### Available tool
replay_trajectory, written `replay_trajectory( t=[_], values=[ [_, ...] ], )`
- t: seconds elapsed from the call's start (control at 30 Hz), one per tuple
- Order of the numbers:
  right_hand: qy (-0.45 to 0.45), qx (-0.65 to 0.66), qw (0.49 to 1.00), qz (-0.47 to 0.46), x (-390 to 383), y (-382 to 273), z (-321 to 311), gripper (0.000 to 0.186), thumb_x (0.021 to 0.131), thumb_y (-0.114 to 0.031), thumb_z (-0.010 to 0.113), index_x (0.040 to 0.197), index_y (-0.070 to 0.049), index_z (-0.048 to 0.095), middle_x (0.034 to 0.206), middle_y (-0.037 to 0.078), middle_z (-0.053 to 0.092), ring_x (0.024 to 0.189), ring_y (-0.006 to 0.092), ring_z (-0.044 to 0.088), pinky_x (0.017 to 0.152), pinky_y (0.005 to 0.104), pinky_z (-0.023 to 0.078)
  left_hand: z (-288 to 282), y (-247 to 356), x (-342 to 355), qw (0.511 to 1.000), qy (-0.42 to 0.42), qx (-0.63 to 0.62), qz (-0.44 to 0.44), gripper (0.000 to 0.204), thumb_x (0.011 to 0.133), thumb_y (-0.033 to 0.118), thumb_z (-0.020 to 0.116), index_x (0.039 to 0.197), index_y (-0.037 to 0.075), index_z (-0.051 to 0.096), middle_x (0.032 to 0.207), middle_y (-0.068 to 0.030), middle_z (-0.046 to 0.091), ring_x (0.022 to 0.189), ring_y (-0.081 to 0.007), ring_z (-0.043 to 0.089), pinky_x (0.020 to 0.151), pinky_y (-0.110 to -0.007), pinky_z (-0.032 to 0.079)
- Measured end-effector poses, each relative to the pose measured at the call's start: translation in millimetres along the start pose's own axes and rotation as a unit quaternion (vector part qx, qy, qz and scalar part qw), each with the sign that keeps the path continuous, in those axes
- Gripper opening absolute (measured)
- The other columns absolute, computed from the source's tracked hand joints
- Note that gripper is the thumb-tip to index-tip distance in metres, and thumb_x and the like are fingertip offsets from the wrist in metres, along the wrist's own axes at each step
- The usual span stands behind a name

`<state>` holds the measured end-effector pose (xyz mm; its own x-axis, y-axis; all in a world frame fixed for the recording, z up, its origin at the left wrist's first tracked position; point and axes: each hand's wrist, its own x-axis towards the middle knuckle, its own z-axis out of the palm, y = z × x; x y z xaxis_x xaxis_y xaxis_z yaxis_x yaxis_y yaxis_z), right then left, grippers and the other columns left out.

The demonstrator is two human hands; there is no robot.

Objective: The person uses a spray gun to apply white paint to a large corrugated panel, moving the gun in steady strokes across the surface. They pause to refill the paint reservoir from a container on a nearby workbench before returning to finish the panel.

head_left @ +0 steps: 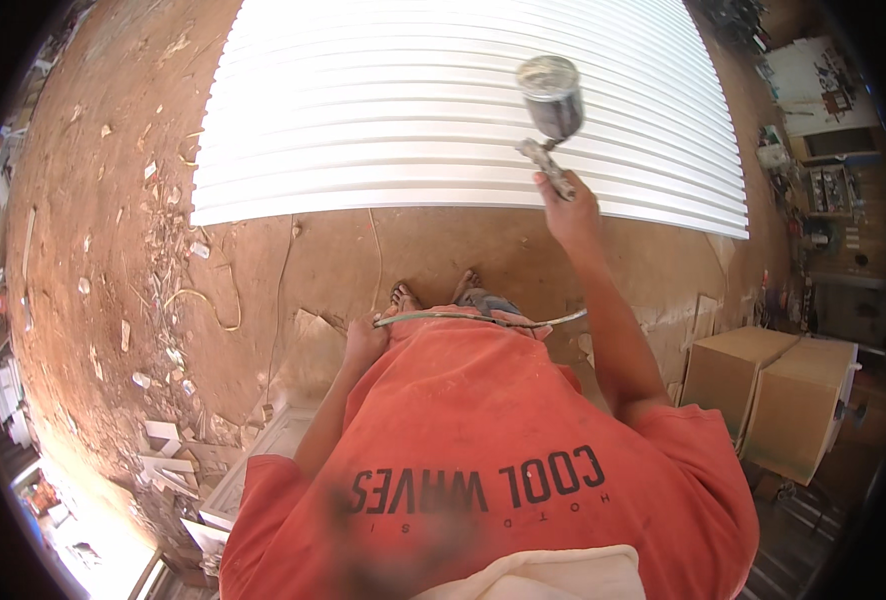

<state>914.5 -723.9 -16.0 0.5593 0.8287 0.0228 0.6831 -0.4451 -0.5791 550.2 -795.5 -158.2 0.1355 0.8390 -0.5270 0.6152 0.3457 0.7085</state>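
My right hand [571, 212] is closed round the grip of a spray gun [546, 168], arm stretched forward. On top of the gun sits a grey paint cup [553, 100] with a paint-crusted lid. The gun is held above the near right part of a large white ribbed panel [413, 120]. At my left side, my left hand [365, 338] is closed on a thin greenish hose [433, 316], which runs across the front of my waist to the right. Where the hose meets the gun does not show.
Brown dirt floor [93, 250] surrounds the panel, strewn on the left with scraps and wood offcuts [168, 460]. Thin cords [281, 290] lie on the ground. Two brown boxes [738, 360] stand at my right. Shelves with tools [829, 190] line the far right.
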Motion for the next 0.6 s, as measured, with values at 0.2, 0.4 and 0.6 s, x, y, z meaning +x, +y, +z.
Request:
replay_trajectory(
  t=[0.2,0.4,0.6],
  values=[
    [-0.104,0.012,0.987,-0.12,4.4,-80.2,60.6,0.049,0.091,-0.055,0.064,0.09,-0.006,0.064,0.074,0.02,0.068,0.077,0.0435,0.067,0.068,0.0519,0.051,2.8,-24.5,-16.7,0.996,0.055,-0.07,0.011,0.042,0.094,0.035,0.067,0.077,-0.004,0.065,0.064,-0.0248,0.059,0.051,-0.0294,0.05,0.052,-0.045,0.04],
    [-0.171,0.026,0.968,-0.18,-1.5,-155.6,101.8,0.051,0.091,-0.057,0.062,0.089,-0.006,0.064,0.07,0.017,0.068,0.074,0.0407,0.068,0.069,0.0508,0.051,4.2,-48.4,-34.6,0.988,0.103,-0.117,-0.014,0.042,0.095,0.033,0.068,0.073,-0.002,0.064,0.056,-0.015,0.056,0.051,-0.0172,0.042,0.05,-0.042,0.037],
    [-0.211,0.044,0.957,-0.196,-15.5,-192.0,104.0,0.052,0.092,-0.057,0.062,0.093,-0.005,0.066,0.071,0.016,0.068,0.076,0.04,0.068,0.07,0.0499,0.051,5.8,-60.2,-37.3,0.975,0.082,-0.197,-0.054,0.041,0.096,0.033,0.068,0.071,0.0,0.063,0.054,-0.006,0.051,0.054,-0.0126,0.041,0.05,-0.038,0.036]
  ],
)
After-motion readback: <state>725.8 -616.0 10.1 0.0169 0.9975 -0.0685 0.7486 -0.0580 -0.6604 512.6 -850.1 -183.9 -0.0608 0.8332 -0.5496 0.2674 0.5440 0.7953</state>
